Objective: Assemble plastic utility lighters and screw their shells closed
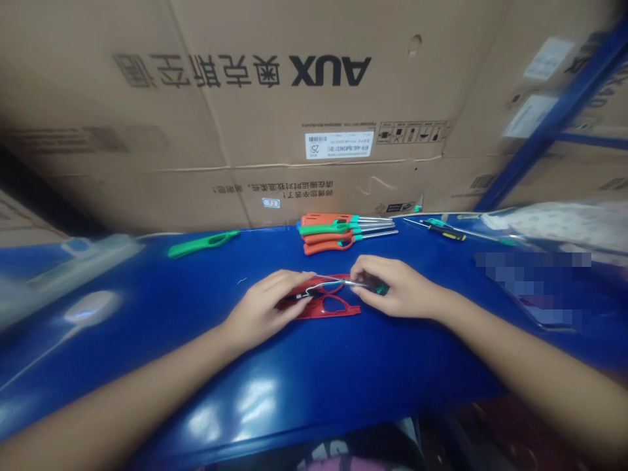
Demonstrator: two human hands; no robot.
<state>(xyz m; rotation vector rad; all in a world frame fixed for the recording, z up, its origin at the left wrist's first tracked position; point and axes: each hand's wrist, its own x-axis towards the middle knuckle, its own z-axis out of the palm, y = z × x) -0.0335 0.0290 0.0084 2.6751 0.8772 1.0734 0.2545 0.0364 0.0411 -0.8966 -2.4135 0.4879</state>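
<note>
Two red lighter shell halves [335,305] lie on the blue tabletop between my hands. Pinched in my left hand [267,301] is a small dark part [300,296] with a thin pale wire, held over the shells. Closed around a dark-handled screwdriver [377,285] with some green on it, my right hand [395,284] keeps the metal shaft pointing left toward that wire. Whether the tip touches the wire I cannot tell. Behind my hands is a pile of orange and green long-nosed lighters [326,243] with metal tubes.
A green lighter shell [202,244] lies to the left. More tools [444,230] lie at the back right, near a phone-like slab [532,294]. A white round object with a cable [93,307] is at the left. Large cardboard boxes [275,144] wall off the back.
</note>
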